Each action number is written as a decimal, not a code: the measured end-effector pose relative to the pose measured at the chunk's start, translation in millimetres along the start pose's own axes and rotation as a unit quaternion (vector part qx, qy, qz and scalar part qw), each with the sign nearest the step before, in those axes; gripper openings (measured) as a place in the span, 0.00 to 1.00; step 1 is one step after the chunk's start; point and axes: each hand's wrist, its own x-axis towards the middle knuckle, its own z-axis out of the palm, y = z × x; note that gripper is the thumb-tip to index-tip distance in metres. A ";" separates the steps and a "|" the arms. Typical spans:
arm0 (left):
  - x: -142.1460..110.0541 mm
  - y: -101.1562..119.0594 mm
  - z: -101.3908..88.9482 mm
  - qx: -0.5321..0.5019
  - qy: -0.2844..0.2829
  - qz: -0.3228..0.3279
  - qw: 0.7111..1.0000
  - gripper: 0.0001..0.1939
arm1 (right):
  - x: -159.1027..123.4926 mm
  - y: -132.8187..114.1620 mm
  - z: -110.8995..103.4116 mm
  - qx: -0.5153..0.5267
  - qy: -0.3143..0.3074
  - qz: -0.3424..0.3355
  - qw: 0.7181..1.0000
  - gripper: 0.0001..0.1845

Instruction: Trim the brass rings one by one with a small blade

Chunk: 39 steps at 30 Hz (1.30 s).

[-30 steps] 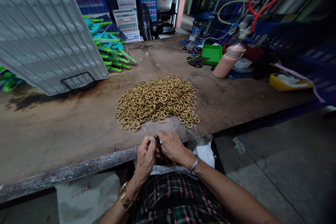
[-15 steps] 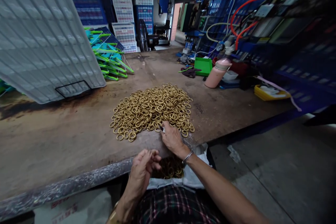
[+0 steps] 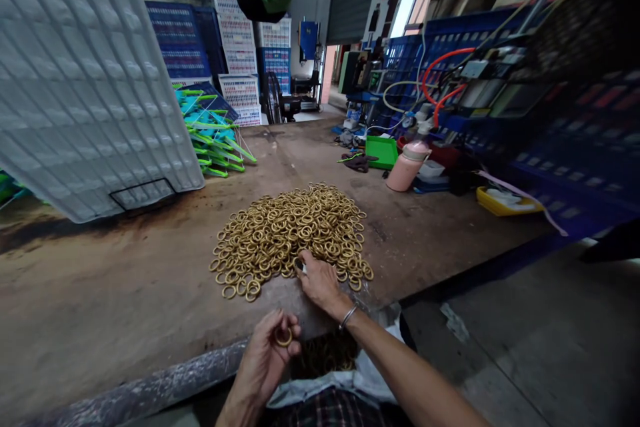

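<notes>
A heap of brass rings (image 3: 293,230) lies on the worn workbench (image 3: 100,300) in front of me. My right hand (image 3: 317,280), with a bangle on its wrist, reaches onto the near edge of the heap; its fingers are pinched around a small dark tool and touch the rings. My left hand (image 3: 267,353) hovers at the bench's front edge and pinches one brass ring (image 3: 283,337) between its fingers. Below the edge, between my arms, an open white bag (image 3: 370,363) holds more rings.
A white plastic grid panel (image 3: 85,93) leans at the left, with green and teal plastic pieces (image 3: 210,133) behind it. At the right back stand a pink bottle (image 3: 406,167), a green tray (image 3: 380,150) and a yellow tray (image 3: 505,201). Stacked crates fill the background.
My right hand left my left hand and reached forward onto the heap. My left hand, empty half a second ago, now holds a ring. The camera has tilted upward.
</notes>
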 end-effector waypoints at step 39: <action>-12.4 1.5 -5.5 0.322 -0.039 0.163 0.932 0.16 | -67.5 -26.9 -22.5 0.452 -0.087 -0.005 0.888 0.11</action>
